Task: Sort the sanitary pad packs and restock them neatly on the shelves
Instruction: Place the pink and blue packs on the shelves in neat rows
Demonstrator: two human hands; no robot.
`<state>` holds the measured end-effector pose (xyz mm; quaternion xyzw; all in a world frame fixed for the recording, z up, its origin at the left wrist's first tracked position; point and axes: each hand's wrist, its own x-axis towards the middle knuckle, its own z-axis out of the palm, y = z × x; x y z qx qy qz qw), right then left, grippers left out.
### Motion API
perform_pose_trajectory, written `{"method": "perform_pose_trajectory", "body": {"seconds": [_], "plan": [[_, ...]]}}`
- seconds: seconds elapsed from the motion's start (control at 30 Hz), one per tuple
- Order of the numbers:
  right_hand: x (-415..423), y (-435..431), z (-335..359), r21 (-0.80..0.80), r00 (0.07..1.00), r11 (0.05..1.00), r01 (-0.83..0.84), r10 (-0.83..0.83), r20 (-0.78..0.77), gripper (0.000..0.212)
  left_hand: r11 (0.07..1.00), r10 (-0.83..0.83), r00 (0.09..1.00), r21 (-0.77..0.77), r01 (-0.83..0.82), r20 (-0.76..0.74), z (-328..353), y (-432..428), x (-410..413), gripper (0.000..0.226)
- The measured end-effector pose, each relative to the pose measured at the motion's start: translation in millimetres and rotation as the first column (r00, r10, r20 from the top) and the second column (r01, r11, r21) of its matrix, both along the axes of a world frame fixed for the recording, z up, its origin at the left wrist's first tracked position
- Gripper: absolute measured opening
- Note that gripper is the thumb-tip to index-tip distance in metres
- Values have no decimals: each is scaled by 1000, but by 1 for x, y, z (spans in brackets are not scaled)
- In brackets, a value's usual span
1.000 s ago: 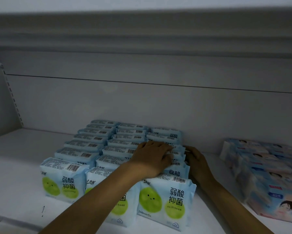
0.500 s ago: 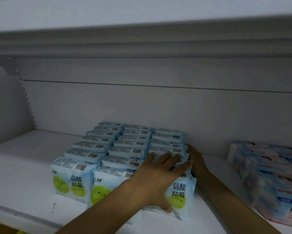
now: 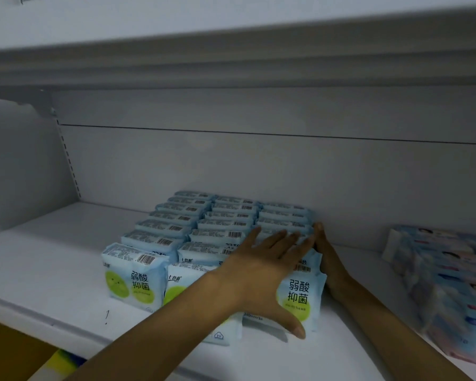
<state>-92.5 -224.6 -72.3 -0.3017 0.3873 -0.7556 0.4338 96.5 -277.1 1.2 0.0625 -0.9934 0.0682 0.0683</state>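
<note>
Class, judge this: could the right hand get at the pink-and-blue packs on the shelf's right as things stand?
Probably yes: the right hand rests beside the green-dot packs, and only bare shelf lies between it and the pink-and-blue packs.

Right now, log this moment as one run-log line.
phase: aligning blue-green packs | left hand: flat over rightmost row | right hand: flat against that row's right side | pink packs: apart, untouched
</note>
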Motion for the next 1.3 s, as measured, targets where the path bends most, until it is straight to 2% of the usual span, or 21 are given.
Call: {"method": "perform_pose_trajectory", "body": {"seconds": [0.13,0.2,0.23,0.3,0.33,0.4,0.43,0.5,0.53,0.57,0.67,0.8,0.87,0.93,1.0,1.07,1.13,1.2,1.3], "plan": [[3,4,7,68,961,970,232,-218,-173,80,998,47,999,-28,-47,-5,14,-14,47,132],[4,7,18,21,879,913,408,-386,-280,48,992,114,992,-56,-111,47,14,-23,71,132],[6,11,30,-31,780,856,516,-484,-395,30,988,142,988,-78,-137,63,12,-28,80,132],[17,21,57,-193,514,748,635,-596,-616,19,978,190,979,-102,-182,72,1,-36,90,131],[28,27,69,-257,427,753,605,-580,-694,18,974,208,976,-99,-201,67,-7,-39,91,130],[58,39,78,-248,271,804,541,-446,-853,18,973,214,976,-91,-211,28,-20,-45,92,126],[76,45,77,-261,103,799,542,-372,-923,26,975,199,980,-94,-199,-15,-25,-48,91,123],[105,51,68,-402,-341,763,507,-251,-906,55,975,177,981,-121,-185,-74,-29,-52,90,122],[112,50,59,-436,-469,756,489,-194,-861,67,973,168,982,-149,-179,-84,-29,-53,90,124],[115,46,47,-420,-523,754,505,-119,-844,74,969,151,983,-181,-168,-102,-30,-54,90,126],[108,32,18,-329,-527,748,577,33,-849,80,964,112,978,-218,-150,-175,-33,-54,90,130],[100,28,8,-315,-556,769,556,62,-829,71,981,63,982,-169,-93,-176,-36,-61,93,123],[100,33,10,-339,-539,777,530,1,-842,64,984,23,983,-171,-55,-181,-37,-64,99,112],[102,36,14,-351,-470,772,530,-78,-879,56,982,-33,962,-187,-20,-273,-37,-66,106,102],[106,39,16,-379,-385,753,538,-180,-905,47,979,-114,903,-202,30,-415,-36,-70,113,94],[111,39,15,-412,-353,733,541,-247,-902,42,966,-205,825,-246,83,-526,-36,-76,120,86],[117,40,13,-449,-349,709,544,-296,-889,41,946,-272,772,-307,105,-575,-38,-85,125,82],[129,41,12,-485,-374,698,526,-323,-870,43,944,-266,755,-322,77,-600,-44,-95,131,84],[159,34,9,-492,-437,713,499,-283,-854,47,974,-100,801,-222,-43,-591,-52,-119,140,93]]}}
